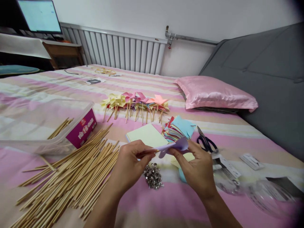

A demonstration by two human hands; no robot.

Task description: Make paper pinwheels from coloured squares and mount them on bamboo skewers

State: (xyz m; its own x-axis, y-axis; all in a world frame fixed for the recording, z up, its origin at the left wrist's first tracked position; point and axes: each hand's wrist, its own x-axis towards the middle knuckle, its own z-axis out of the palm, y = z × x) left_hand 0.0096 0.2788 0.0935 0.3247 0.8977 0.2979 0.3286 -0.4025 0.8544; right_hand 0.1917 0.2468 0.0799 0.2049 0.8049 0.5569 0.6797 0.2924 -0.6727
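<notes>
Between my two hands is a piece of light purple paper [177,145] with curled, folded edges. My left hand [130,163] pinches its left side between thumb and fingers. On the other side, my right hand [198,161] grips the paper with thumb below and fingers behind. Just beneath them on the bedspread lies a pile of shiny metal pushpins [154,176]. Behind the paper sit a stack of pale green square sheets [147,134] and a stack of cut coloured paper [182,126]. Part of a yellow sheet [175,162] shows under my right hand.
Many wooden sticks [78,177] spread across the left, beside a clear plastic box [82,126]. Finished paper pinwheels [136,103] lie farther back. Scissors [206,141] and clear plastic packaging [268,193] are at right. A pink pillow [216,93] rests near the grey headboard [266,69].
</notes>
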